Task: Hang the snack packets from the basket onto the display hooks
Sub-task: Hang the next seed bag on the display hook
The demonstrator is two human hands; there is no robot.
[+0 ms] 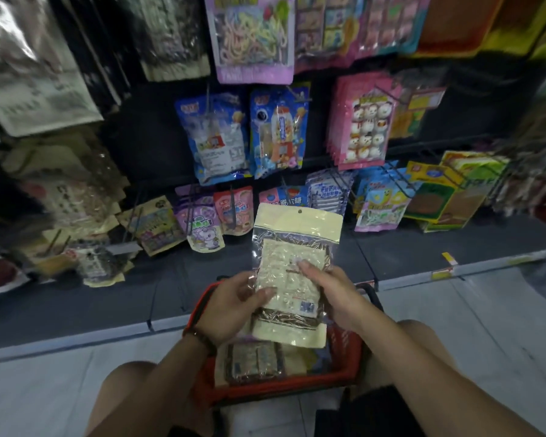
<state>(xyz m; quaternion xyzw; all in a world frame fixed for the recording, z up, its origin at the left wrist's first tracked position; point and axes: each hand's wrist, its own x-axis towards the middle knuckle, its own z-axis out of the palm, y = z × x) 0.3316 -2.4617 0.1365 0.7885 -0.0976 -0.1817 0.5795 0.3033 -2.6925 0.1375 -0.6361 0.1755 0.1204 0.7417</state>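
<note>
I hold a cream and clear snack packet (292, 263) upright over a red basket (344, 348). A hang hole shows at the packet's top edge. My left hand (230, 307) grips its left side with the thumb across the front. My right hand (331, 291) grips its right side, fingers on the label. More packets of the same kind (252, 362) lie in the basket between my knees. Black display hooks (338, 181) stick out from the dark rack ahead, most carrying packets.
Colourful packets hang in rows on the rack: blue ones (218, 137), a pink one (363, 124), purple ones (199, 222), and cream ones at the left (76, 190). A dark base shelf (265, 272) runs below them. The floor is pale tile (486, 310).
</note>
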